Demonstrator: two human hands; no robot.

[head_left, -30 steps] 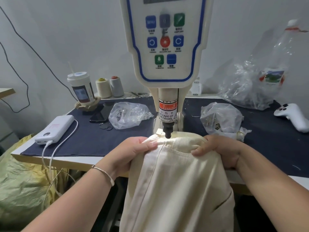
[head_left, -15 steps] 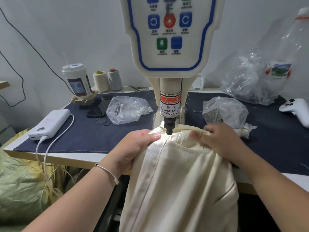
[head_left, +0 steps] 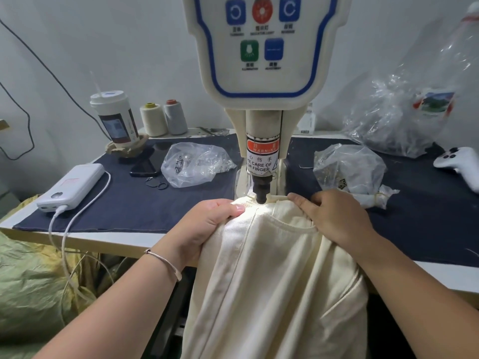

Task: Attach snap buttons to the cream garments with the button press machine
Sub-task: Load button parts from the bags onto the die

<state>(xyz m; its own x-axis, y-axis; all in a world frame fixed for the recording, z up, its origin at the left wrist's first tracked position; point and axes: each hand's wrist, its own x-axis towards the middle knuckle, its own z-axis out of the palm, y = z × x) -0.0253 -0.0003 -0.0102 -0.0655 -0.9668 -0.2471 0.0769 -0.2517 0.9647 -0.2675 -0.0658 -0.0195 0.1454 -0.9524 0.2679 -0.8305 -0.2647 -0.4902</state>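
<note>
We inspect from the largest item down. The table [head_left: 129, 203], covered in dark cloth, carries the press [head_left: 261, 73] at its centre; its near edge runs just behind both wrists, so anything pulled toward us leaves its support at once.

The garment [head_left: 272, 281] lies with its top edge on the press base, directly under the punch [head_left: 261, 196], while the bulk hangs off the table edge toward us. We judge it soft, limp and fairly light, a woven cotton that folds easily and will creep under its own hanging weight. It wants holding close to the press point, on both sides, with the layers kept flat.

The left hand [head_left: 207, 224] grips a bunched fold just left of the punch, fingers curled around the cloth and thumb on top. The right hand [head_left: 334, 218] is on the top edge just right of the punch, with the thumb along the hem and the fingers curled onto the cloth. Both thumbs sit near the punch; the warning label above makes this the main hazard.

Open room is narrow: a left bag [head_left: 197, 164] and a right bag [head_left: 347, 169] flank the press column, the right one just behind the right hand. The power bank [head_left: 70, 187] and its cable lie well apart at the left edge.
</note>
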